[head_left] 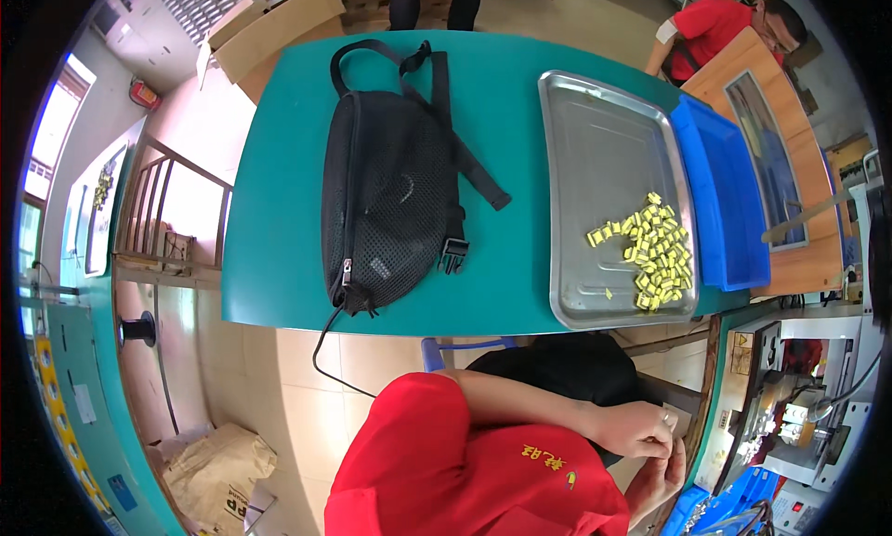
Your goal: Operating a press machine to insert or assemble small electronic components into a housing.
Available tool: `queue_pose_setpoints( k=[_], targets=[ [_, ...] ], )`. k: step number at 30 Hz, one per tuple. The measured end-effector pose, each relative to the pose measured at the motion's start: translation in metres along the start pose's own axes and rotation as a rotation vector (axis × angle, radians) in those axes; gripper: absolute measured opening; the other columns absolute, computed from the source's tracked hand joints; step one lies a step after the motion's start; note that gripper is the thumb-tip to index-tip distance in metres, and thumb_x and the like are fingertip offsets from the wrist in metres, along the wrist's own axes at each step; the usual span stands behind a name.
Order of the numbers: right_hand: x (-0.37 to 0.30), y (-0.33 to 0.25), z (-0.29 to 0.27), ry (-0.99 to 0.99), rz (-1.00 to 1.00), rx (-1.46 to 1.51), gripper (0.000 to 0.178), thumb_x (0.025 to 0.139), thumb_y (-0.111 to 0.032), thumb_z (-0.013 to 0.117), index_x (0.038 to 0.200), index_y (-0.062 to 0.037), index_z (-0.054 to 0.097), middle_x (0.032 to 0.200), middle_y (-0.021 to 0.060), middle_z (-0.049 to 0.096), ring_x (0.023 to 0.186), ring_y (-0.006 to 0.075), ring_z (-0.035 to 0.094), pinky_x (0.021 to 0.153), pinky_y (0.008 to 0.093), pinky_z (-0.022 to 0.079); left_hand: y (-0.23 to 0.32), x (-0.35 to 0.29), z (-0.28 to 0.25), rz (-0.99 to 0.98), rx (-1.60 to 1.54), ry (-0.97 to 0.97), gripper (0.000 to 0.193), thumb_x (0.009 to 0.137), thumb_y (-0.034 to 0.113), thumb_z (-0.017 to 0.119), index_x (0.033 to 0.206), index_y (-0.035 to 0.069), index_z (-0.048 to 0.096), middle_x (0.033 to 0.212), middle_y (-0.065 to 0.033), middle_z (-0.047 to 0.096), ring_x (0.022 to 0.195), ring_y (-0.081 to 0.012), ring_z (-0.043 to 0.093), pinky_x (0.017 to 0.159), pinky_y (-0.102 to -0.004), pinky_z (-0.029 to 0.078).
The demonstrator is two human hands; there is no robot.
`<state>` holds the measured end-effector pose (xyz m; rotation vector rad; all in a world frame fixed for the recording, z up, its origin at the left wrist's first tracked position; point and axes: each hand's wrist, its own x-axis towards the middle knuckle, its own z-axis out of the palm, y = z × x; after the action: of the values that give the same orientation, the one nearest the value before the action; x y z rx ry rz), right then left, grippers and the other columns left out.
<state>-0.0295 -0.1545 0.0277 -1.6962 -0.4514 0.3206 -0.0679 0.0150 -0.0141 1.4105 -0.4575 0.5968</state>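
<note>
My left hand point(634, 430) reaches across my lap to the right, its fingers closed in a pinch. Just below it, my right hand point(658, 483) is bent with its fingertips up against the left hand's. Something tiny and pale shows at the left fingertips, too small to name. Both hands are beside the machine point(790, 415) at the right, below the table's near edge. Beyond them, a metal tray point(595, 146) on the green table point(502, 285) holds a heap of small yellow parts point(658, 248) in its near right corner.
A black mesh bag point(395, 192) with straps lies on the table, its dark cord hanging over the near edge. A blue bin point(715, 202) stands beside the tray, next to a wooden board point(790, 155). A person in red point(711, 34) is at the far right. A cardboard box point(279, 34) stands behind.
</note>
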Motion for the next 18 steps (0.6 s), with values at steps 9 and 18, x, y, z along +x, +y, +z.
queue_pose_setpoints(
  k=[9, 18],
  targets=[
    [0.004, 0.023, -0.017, -0.035, 0.005, 0.218, 0.031, 0.081, -0.005, 0.065, 0.108, 0.0069, 0.053, 0.101, 0.0089, 0.059, 0.088, 0.0126, 0.055, 0.081, 0.0224, 0.042, -0.015, 0.004, -0.005, -0.217, -0.02, 0.037, 0.013, 0.08, 0.018, 0.064, 0.085, 0.006, 0.064, 0.084, -0.0061, 0.054, 0.074, -0.0223, 0.056, 0.063, -0.0324, 0.044],
    [0.01, 0.03, -0.014, 0.049, 0.201, 0.174, 0.036, 0.078, -0.003, 0.067, 0.11, 0.0087, 0.055, 0.095, 0.0092, 0.061, 0.086, 0.0135, 0.057, 0.08, 0.0236, 0.044, -0.04, 0.004, 0.002, -0.139, 0.178, 0.083, 0.012, 0.076, 0.016, 0.065, 0.077, 0.006, 0.058, 0.079, -0.0054, 0.053, 0.069, -0.025, 0.056, 0.057, -0.0356, 0.045]
  ],
)
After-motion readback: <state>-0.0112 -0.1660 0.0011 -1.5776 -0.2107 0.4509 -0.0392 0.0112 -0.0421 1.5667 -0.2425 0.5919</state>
